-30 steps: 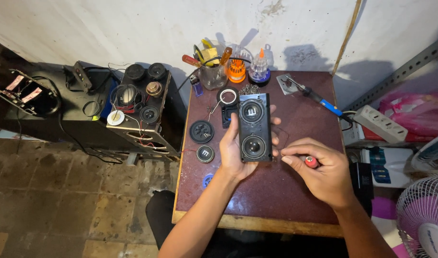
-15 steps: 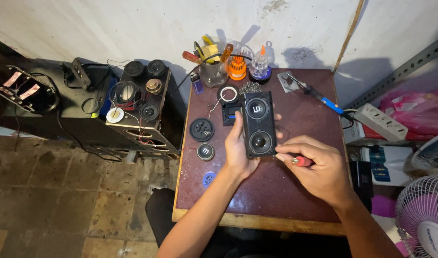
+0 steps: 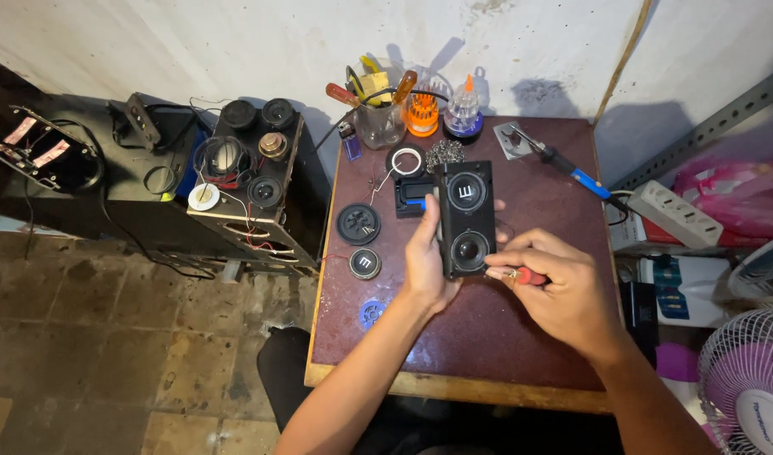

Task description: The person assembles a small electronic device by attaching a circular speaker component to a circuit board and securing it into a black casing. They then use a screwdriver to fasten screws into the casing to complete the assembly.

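head view: a person's two bare hands work over a small dark red worktop (image 3: 521, 337) set against a pale wall.
left hand (image 3: 426, 261): its grip is clenched around the left side of a black speaker box (image 3: 465, 219), thumb along the near edge, holding it upright off the worktop.
speaker box: two round drivers face the camera, one above the other; it sits at the middle of the worktop, between the two hands.
right hand (image 3: 563, 286): its grip is closed on a red-handled screwdriver (image 3: 521, 275), whose tip touches the lower right edge of the box.
loose parts: two round black speaker discs (image 3: 358, 224) lie left of the box.
back edge: a clear jar of tools (image 3: 379, 118) and a blue-handled soldering iron (image 3: 563, 164).
floor left: an open black speaker cabinet (image 3: 247, 181).
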